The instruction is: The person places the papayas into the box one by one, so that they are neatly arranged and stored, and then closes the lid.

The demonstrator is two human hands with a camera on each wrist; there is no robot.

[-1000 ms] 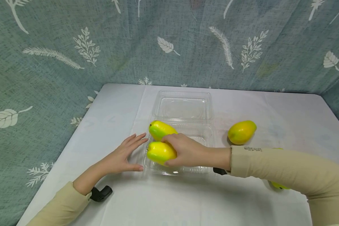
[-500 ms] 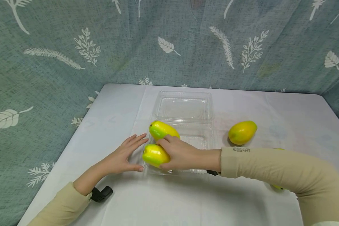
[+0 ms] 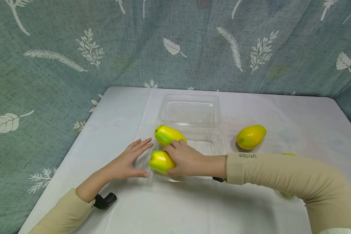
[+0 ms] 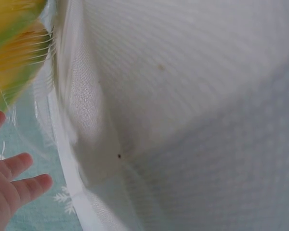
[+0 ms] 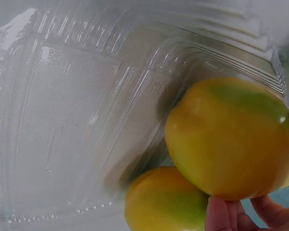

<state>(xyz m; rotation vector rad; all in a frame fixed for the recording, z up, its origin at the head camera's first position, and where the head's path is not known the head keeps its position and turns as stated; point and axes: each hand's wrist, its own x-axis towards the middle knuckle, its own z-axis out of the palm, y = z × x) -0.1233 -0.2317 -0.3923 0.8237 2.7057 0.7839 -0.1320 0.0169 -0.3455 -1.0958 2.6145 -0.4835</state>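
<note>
My right hand (image 3: pixel 187 160) grips a yellow-green mango (image 3: pixel 161 162) at the near left of a clear plastic clamshell container (image 3: pixel 206 147). Its fingers curl over the right end of the fruit; in the right wrist view, fingertips (image 5: pixel 222 214) sit at the held mango's (image 5: pixel 231 139) lower side. A second mango (image 3: pixel 167 135) lies behind it in the same base, close to my knuckles. My left hand (image 3: pixel 124 164) is spread with fingers straight, right beside the container's left rim. In the left wrist view, mangoes (image 4: pixel 21 60) show partly through the ribbed clear wall, above my fingers (image 4: pixel 31 187).
The container's lid (image 3: pixel 190 110) lies folded back, flat on the white-covered table (image 3: pixel 295 123). Another mango (image 3: pixel 251 137) rests to the right. One more yellow-green fruit (image 3: pixel 287 194) is mostly hidden under my right sleeve. A leaf-patterned curtain (image 3: pixel 175 48) stands behind.
My right hand has moved slightly left and toward me with the held mango, opening a gap to the second mango. My left hand has stayed in place.
</note>
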